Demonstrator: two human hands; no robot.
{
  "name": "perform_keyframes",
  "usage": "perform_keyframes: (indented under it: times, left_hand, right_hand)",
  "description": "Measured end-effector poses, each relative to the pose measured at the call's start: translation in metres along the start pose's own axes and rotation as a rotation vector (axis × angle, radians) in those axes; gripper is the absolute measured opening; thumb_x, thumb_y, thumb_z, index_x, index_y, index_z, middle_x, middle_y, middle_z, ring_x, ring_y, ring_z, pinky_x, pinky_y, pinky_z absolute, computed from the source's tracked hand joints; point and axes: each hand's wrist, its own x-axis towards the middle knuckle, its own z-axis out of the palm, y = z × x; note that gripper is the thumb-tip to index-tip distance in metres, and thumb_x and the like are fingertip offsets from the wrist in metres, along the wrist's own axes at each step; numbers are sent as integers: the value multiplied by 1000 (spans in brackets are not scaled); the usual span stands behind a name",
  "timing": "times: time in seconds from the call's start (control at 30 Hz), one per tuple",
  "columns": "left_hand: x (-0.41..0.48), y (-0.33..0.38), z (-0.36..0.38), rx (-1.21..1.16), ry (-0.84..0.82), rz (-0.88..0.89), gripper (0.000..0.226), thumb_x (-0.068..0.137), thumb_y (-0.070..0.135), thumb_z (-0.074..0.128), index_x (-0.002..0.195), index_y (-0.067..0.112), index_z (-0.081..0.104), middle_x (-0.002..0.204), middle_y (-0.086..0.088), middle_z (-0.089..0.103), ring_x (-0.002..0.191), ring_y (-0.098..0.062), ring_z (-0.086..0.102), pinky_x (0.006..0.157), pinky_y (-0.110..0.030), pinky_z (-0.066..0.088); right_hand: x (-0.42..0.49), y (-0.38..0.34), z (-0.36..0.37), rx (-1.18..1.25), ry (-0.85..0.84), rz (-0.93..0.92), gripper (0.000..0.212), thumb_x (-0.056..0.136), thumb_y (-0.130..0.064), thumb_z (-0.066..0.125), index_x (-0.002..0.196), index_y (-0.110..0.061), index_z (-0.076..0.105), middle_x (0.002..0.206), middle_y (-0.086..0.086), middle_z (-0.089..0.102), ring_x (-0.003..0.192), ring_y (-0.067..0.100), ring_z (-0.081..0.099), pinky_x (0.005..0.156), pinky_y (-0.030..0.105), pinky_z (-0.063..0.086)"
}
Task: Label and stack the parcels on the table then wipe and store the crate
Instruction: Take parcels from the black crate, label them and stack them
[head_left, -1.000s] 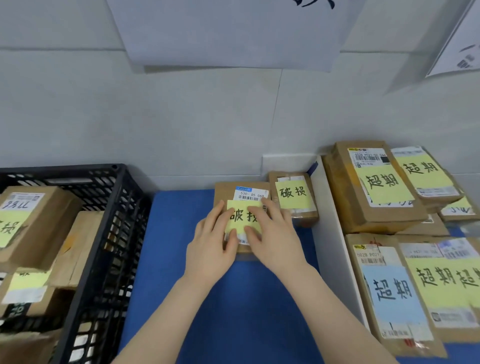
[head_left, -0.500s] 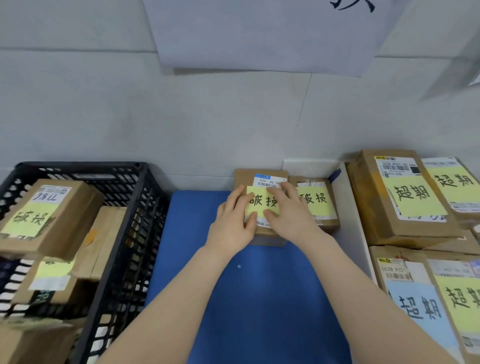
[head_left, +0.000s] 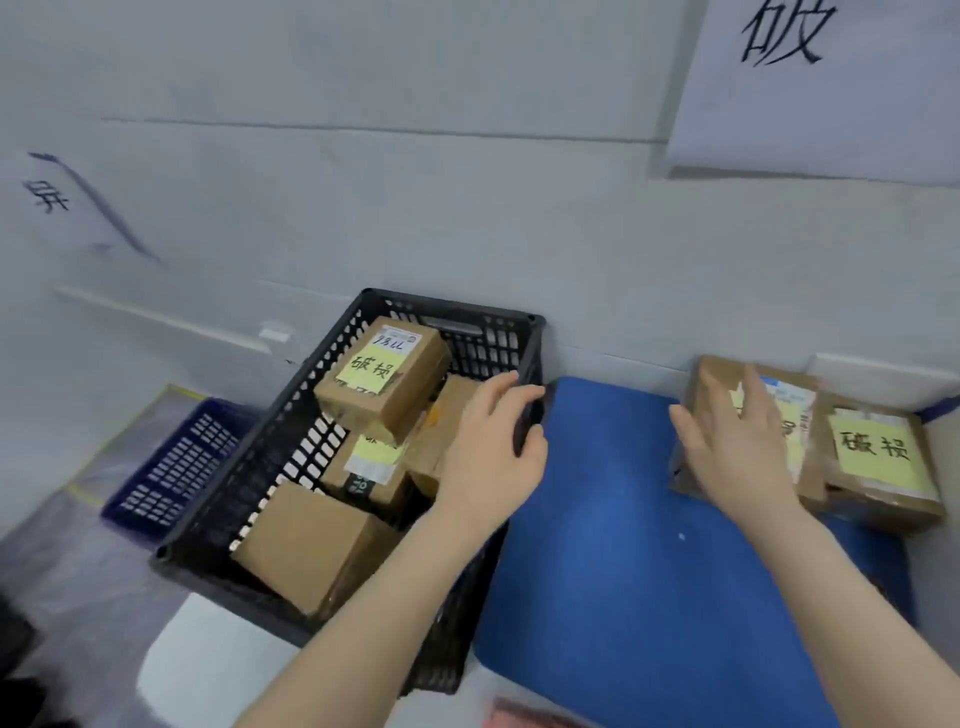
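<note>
By crate and parcel, left hand and right hand spread open

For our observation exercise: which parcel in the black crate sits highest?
The parcel with the yellow note and handwritten white label; it rests atop the others.

Crate of parcels left of the mat; two more parcels at its far right.

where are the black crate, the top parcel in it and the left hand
black crate (head_left: 447, 307): head view, on its far rim
top parcel (head_left: 382, 384): head view, on its upper face
left hand (head_left: 485, 457): head view, on the back of the hand
</note>
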Motion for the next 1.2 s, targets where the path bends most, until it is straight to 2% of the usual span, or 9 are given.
perform_keyframes:
  times: [0.13, 0.23, 0.33, 0.4, 0.5, 0.7, 0.83, 0.97, 1.2]
  left_hand:
    - [-8, -76, -62, 15, 125, -196, 33, 89, 16, 52, 120, 26, 56, 128, 14, 42, 122, -5, 41, 102, -28, 37]
    - [2, -131, -98, 143, 171, -253, 38, 87, 11, 52, 123, 22, 55, 132, 7, 44, 121, -10, 42, 101, -28, 36]
    - [25, -178, -127, 282, 112, -227, 46, 89, 11, 47, 134, 19, 48, 141, -1, 40, 126, -23, 39, 102, -38, 35]
    - [42, -198, -137, 320, -13, -139, 49, 93, 13, 43, 142, 18, 39, 148, -5, 33, 132, -29, 33, 105, -42, 34]
    - [66, -214, -136, 409, -172, -24, 48, 98, 21, 39, 146, 19, 34, 154, -6, 25, 135, -31, 29, 105, -44, 35]
    - [96, -235, -122, 321, -304, -75, 49, 98, 26, 38, 146, 19, 32, 156, -4, 18, 134, -33, 30, 109, -43, 31]
    - [93, -250, -116, 342, -357, -41, 53, 96, 31, 39, 148, 26, 27, 158, 4, 12, 137, -30, 27, 108, -42, 29]
    - [91, -252, -111, 187, -385, -72, 57, 98, 35, 36, 151, 28, 18, 160, 8, 2, 143, -24, 21, 112, -40, 28]
    - [69, -239, -112, 234, -252, -3, 55, 95, 34, 40, 147, 24, 26, 158, 11, 10, 128, -22, 42, 81, -43, 53]
  right_hand:
    - [-20, -91, 36, 179, -73, -162, 47, 98, -40, 44, 141, -21, 44, 156, 9, 20, 140, 29, 25, 112, 42, 25]
    - [-29, -158, 70, 278, -84, -259, 37, 99, -32, 46, 135, -23, 51, 146, -3, 32, 105, 12, 50, 96, 38, 46]
    - [-25, -215, 111, 265, -134, -314, 37, 99, -24, 46, 135, -23, 49, 144, -4, 33, 83, 5, 52, 86, 31, 48]
    - [-18, -245, 140, 241, -185, -304, 39, 99, -23, 46, 138, -21, 46, 146, -1, 30, 91, 7, 56, 87, 24, 46]
    - [-10, -273, 177, 232, -284, -209, 41, 99, -23, 44, 140, -19, 42, 148, 4, 26, 102, 16, 58, 90, 30, 49]
    - [5, -283, 212, 242, -354, -95, 48, 97, -25, 47, 143, -19, 38, 152, 1, 19, 103, 17, 59, 93, 34, 48]
    - [7, -269, 218, 233, -330, -124, 47, 94, -22, 48, 141, -21, 41, 155, -2, 14, 88, 9, 58, 83, 25, 48]
    - [10, -261, 222, 285, -314, -142, 47, 95, -25, 47, 141, -24, 40, 155, -5, 13, 74, -2, 51, 81, 29, 51]
    - [-8, -261, 216, 319, -258, -150, 47, 92, -25, 50, 138, -24, 42, 153, -6, 15, 77, 0, 53, 82, 30, 52]
